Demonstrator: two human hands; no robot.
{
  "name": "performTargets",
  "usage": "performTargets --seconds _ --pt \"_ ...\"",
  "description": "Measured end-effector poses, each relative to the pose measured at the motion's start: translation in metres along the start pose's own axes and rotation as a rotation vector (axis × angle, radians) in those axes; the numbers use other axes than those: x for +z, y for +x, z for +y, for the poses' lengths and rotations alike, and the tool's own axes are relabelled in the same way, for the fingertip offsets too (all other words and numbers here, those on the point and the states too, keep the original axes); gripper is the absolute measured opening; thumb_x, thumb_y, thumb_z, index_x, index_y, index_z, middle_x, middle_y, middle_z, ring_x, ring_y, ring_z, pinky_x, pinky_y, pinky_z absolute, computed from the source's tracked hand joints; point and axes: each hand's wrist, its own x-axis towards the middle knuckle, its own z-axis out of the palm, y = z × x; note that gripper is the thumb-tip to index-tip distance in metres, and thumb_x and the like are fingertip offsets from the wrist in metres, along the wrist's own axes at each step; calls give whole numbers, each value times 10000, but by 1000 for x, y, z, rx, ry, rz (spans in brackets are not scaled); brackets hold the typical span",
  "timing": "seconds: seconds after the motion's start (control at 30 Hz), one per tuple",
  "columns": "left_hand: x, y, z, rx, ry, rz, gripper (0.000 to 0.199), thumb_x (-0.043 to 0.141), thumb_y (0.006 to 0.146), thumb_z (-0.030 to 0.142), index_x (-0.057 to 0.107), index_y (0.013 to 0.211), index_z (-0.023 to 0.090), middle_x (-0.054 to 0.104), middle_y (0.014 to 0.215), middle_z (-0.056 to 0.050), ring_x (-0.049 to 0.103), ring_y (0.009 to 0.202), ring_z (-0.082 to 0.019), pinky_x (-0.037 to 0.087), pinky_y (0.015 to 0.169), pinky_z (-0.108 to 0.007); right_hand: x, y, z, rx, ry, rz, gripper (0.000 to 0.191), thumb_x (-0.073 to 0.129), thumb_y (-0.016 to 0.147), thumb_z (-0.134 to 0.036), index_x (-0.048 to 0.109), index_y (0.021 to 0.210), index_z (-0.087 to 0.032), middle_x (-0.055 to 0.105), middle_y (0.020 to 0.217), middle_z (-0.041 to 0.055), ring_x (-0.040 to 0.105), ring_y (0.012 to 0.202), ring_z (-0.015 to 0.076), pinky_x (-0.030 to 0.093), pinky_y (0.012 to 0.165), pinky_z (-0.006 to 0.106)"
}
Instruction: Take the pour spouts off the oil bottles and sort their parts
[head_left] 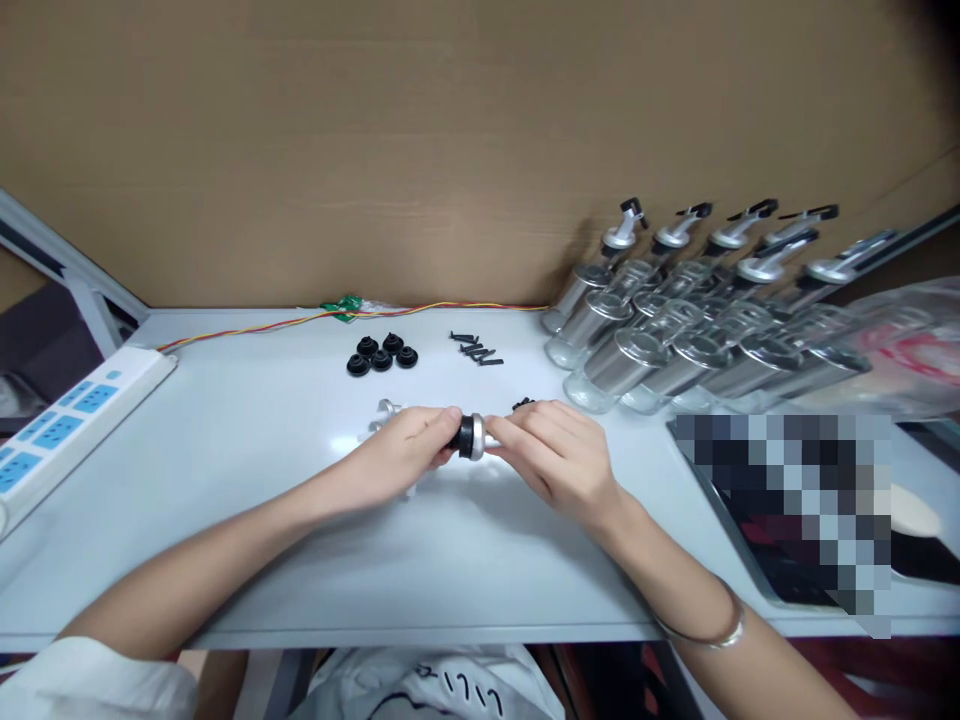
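Note:
Low over the middle of the table, a bottle pourer spout with a silver collar and a black stopper is between my hands. My left hand is closed round the stopper side. Fingers of my right hand pinch the thin silver tube on the other side and cover most of it. Small black parts show just behind my right fingers. Silver pieces lie behind my left hand, partly hidden by it. Farther back are several round black stoppers and several small black caps.
Glass and steel bottles, several topped with pourers, crowd the back right. A white power strip lies at the left. Red and yellow wires run along the cardboard wall. A dark flat device sits at the right.

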Motion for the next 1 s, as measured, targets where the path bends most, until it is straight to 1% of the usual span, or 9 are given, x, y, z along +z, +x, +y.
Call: performTargets --seconds 0.1,0.37,0.47,0.5,0.57,0.63,0.73,0.87,1.0 --pt "-6 -1 1 56 52 -1 405 265 925 490 319 647 201 326 600 46 299 536 -106 282 525 -244 4 0 2 61 87 -1 95 500 927 -208 577 933 -153 602 655 27 509 614 134 348 573 259" --pt "-13 4 13 185 503 115 320 253 910 361 296 634 203 371 577 34 358 532 -118 285 539 -250 9 -1 -2 205 231 -31 223 427 952 -262 574 828 -149 593 622 13 484 545 114 361 642 284" --pt "-30 2 16 192 693 315 246 260 874 314 339 665 209 441 592 13 422 553 -145 307 560 -264 8 -1 -3 301 326 16 259 386 957 -245 556 778 -164 578 600 -1 484 536 112 369 632 278" --pt "-39 0 16 160 746 399 223 273 868 311 365 692 209 472 608 4 450 570 -157 316 567 -268 8 -2 -2 344 340 40 262 377 956 -233 551 772 -169 573 599 -4 491 545 113 373 629 272" --pt "-60 -4 14 68 797 462 210 324 889 365 422 791 208 553 679 -12 513 603 -179 342 569 -271 8 -2 -2 411 333 80 237 381 950 -212 548 787 -174 574 621 -2 511 578 118 378 622 261" --pt "-78 -7 7 -14 866 436 221 398 890 422 465 895 211 619 774 -30 562 643 -202 363 572 -278 9 -2 -1 423 310 89 202 397 944 -203 549 814 -175 582 656 8 521 602 124 379 617 257" --pt "-93 -4 -10 -58 976 333 181 449 878 339 540 986 225 664 938 -49 618 785 -234 396 629 -288 9 -1 -1 369 269 51 188 405 946 -218 554 839 -177 569 654 12 502 600 133 373 621 265" --pt "-90 10 -31 -64 1116 165 253 439 860 230 623 1033 233 657 1077 -56 634 878 -250 405 664 -290 7 1 -3 371 238 -70 153 436 936 -210 560 855 -168 551 666 7 503 622 130 361 644 266" --pt "-81 18 -38 -40 1171 180 317 387 894 206 640 1081 243 642 1120 -59 645 831 -225 401 666 -285 6 1 -4 437 281 -197 139 433 925 -178 566 949 -147 601 737 21 549 667 133 391 657 259"
